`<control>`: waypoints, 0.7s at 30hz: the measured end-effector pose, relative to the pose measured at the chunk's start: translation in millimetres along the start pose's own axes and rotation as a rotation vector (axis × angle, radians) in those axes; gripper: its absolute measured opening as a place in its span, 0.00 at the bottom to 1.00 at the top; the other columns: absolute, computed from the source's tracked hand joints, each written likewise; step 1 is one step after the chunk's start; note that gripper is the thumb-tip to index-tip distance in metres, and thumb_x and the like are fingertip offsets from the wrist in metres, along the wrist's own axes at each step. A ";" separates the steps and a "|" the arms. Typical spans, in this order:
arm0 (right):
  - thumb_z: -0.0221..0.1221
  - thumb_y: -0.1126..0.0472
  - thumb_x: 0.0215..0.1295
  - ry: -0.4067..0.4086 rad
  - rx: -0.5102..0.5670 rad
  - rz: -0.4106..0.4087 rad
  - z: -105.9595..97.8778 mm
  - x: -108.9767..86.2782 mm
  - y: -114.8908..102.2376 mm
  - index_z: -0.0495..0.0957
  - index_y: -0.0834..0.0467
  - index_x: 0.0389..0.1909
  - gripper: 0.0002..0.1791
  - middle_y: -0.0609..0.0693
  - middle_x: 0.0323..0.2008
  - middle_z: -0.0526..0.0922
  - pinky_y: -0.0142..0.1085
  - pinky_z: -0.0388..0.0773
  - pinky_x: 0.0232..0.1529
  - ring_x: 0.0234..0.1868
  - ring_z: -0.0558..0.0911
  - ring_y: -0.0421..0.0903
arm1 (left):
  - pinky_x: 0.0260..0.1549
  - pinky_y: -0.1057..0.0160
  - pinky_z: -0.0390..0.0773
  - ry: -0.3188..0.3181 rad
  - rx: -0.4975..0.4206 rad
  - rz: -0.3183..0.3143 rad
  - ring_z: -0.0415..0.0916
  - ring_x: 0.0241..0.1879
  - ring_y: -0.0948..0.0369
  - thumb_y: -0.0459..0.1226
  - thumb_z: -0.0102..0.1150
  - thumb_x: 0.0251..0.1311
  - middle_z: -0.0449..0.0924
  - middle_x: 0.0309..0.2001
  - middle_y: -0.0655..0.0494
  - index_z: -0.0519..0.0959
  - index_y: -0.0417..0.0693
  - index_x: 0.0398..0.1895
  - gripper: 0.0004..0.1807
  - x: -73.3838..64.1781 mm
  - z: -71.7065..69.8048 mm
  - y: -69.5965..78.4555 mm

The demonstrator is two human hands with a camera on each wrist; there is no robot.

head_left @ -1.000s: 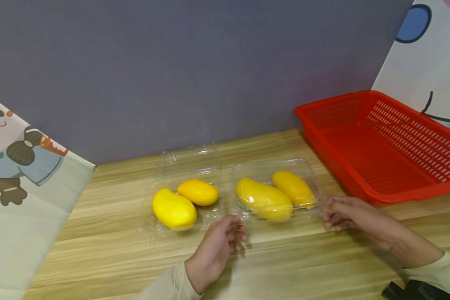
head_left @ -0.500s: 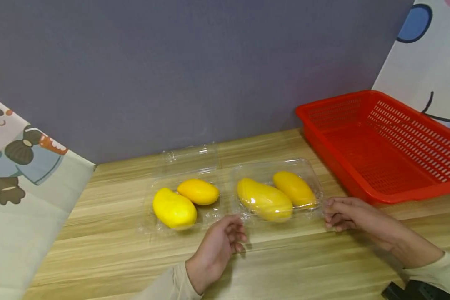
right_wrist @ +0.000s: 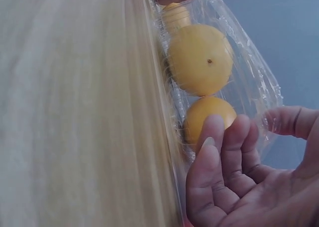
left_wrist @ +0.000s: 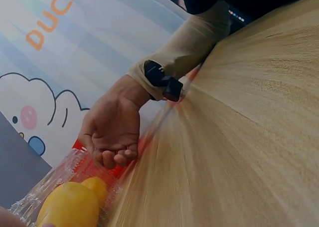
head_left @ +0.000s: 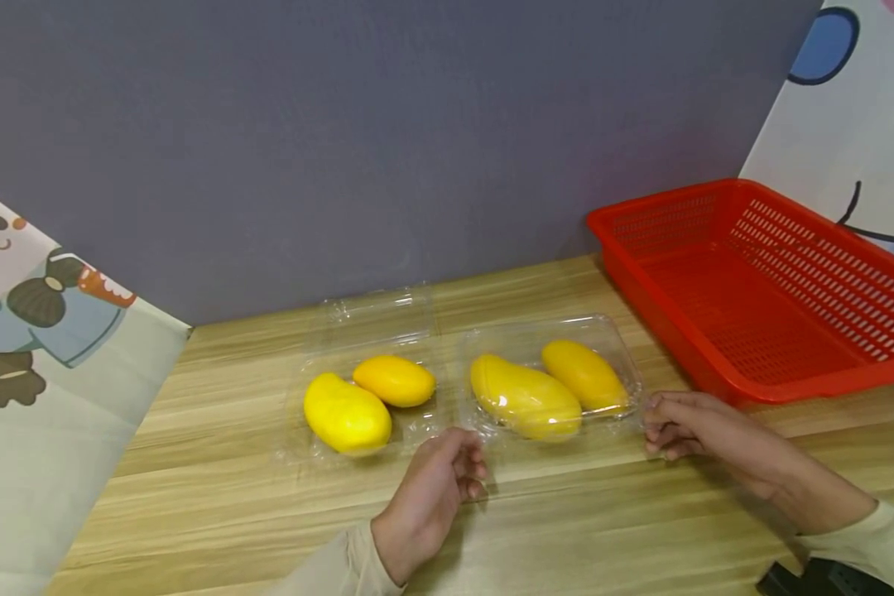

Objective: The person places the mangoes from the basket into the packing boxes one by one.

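A clear plastic clamshell box [head_left: 508, 338], its lid down, holds two yellow mangoes [head_left: 525, 399]. At its near left corner my left hand [head_left: 434, 501] grips the rim, fingers curled. My right hand [head_left: 704, 434] pinches the near right corner; in the right wrist view its thumb lies against the clear plastic and the other fingers [right_wrist: 237, 152] curl below. Left of it lies a second clamshell box [head_left: 378, 321] with its lid raised back and two more mangoes [head_left: 348, 414] inside; neither hand holds that one.
A red plastic basket [head_left: 715, 298] stands at the right, close behind my right hand. A grey wall [head_left: 387, 149] borders the back of the wooden table [head_left: 216, 497]. Printed cartoon panels stand at both sides.
Hardly anything differs. Both hands stay at the front corners of the right-hand box, and the left hand's fingers shift very slightly.
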State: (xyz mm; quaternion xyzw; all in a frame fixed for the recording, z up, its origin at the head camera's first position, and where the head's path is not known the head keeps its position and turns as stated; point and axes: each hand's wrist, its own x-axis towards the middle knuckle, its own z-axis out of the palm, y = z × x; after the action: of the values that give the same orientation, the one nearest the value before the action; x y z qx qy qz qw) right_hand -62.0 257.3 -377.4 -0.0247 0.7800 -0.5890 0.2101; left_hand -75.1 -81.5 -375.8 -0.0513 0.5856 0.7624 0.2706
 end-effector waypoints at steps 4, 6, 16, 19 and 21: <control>0.40 0.55 0.79 0.006 0.009 -0.005 1.5 0.2 0.2 0.70 0.54 0.34 0.15 0.48 0.34 0.80 0.34 0.83 0.40 0.38 0.82 0.42 | 0.29 0.70 0.69 -0.001 -0.003 0.005 0.68 0.29 0.64 0.39 0.51 0.64 0.72 0.28 0.60 0.72 0.50 0.31 0.04 0.5 0.5 -1.0; 0.41 0.56 0.79 0.012 0.013 -0.003 2.2 0.3 0.1 0.70 0.54 0.34 0.14 0.47 0.34 0.80 0.34 0.83 0.40 0.38 0.82 0.42 | 0.29 0.70 0.69 -0.001 -0.003 0.007 0.68 0.29 0.64 0.39 0.50 0.64 0.71 0.28 0.60 0.71 0.51 0.31 0.05 0.8 0.8 -1.3; 0.40 0.55 0.79 0.020 0.004 -0.004 3.8 0.7 -0.6 0.70 0.54 0.33 0.16 0.48 0.33 0.80 0.34 0.82 0.39 0.37 0.81 0.41 | 0.27 0.70 0.68 0.012 0.017 0.028 0.68 0.28 0.64 0.37 0.49 0.65 0.71 0.27 0.60 0.70 0.51 0.29 0.06 0.6 2.0 -1.2; 0.40 0.55 0.79 0.012 0.012 -0.019 2.9 0.5 0.4 0.70 0.54 0.33 0.15 0.47 0.32 0.80 0.34 0.82 0.38 0.36 0.81 0.41 | 0.27 0.70 0.69 0.006 0.021 0.047 0.68 0.28 0.65 0.37 0.49 0.66 0.71 0.26 0.60 0.70 0.52 0.28 0.07 0.3 1.8 -1.9; 0.40 0.56 0.80 0.004 0.020 -0.033 2.1 0.3 1.3 0.70 0.53 0.32 0.15 0.46 0.31 0.80 0.34 0.81 0.38 0.36 0.81 0.41 | 0.27 0.70 0.68 -0.001 0.019 0.057 0.68 0.28 0.65 0.38 0.49 0.66 0.71 0.26 0.60 0.69 0.52 0.28 0.07 0.4 1.7 -2.4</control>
State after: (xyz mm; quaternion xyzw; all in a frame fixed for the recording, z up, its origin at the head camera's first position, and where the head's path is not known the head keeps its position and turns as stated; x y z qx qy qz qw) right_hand -61.2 255.7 -379.1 -0.0341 0.7740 -0.6002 0.1989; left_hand -73.9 -79.4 -377.5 -0.0317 0.5939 0.7643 0.2493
